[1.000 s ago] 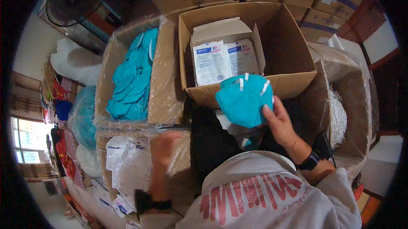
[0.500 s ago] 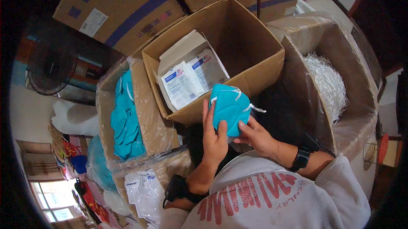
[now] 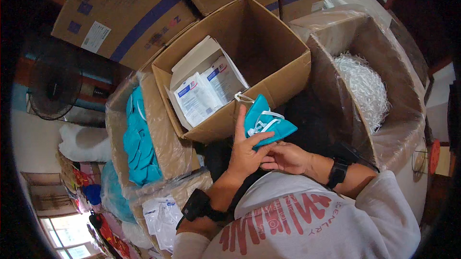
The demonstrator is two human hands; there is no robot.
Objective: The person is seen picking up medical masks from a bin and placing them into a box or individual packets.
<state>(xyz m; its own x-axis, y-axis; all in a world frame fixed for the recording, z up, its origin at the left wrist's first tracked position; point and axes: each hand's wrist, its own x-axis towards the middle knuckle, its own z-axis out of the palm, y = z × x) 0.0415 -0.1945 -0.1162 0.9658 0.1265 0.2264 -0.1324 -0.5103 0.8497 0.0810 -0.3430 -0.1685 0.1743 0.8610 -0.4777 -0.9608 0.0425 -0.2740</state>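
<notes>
A teal face mask [image 3: 279, 128] is between my hands, just in front of the big cardboard box. It is tilted, with its white elastic straps [image 3: 261, 123] lying loosely across it and one loop sticking out at the upper left. My left hand [image 3: 246, 152] grips the mask's lower left side, thumb across it and index finger pointing up along the edge. Below the mask, my right hand [image 3: 290, 157] has its fingers curled together at the lower edge, close against the left hand's fingers. The mask partly hides the right fingertips.
Ahead stands an open cardboard box [image 3: 283, 85] holding a white carton [image 3: 192, 50] of sealed white packets [image 3: 198, 96]. Teal masks [image 3: 140, 146] fill a lined box at left, white straps [image 3: 363, 91] one at right. White pouches [image 3: 162, 220] lie lower left; a fan [image 3: 55, 86] stands far left.
The mask has turned and tilted, and its straps now lie across the visible side. My right hand has shifted lower, beneath the mask. The whole view has swung slightly.
</notes>
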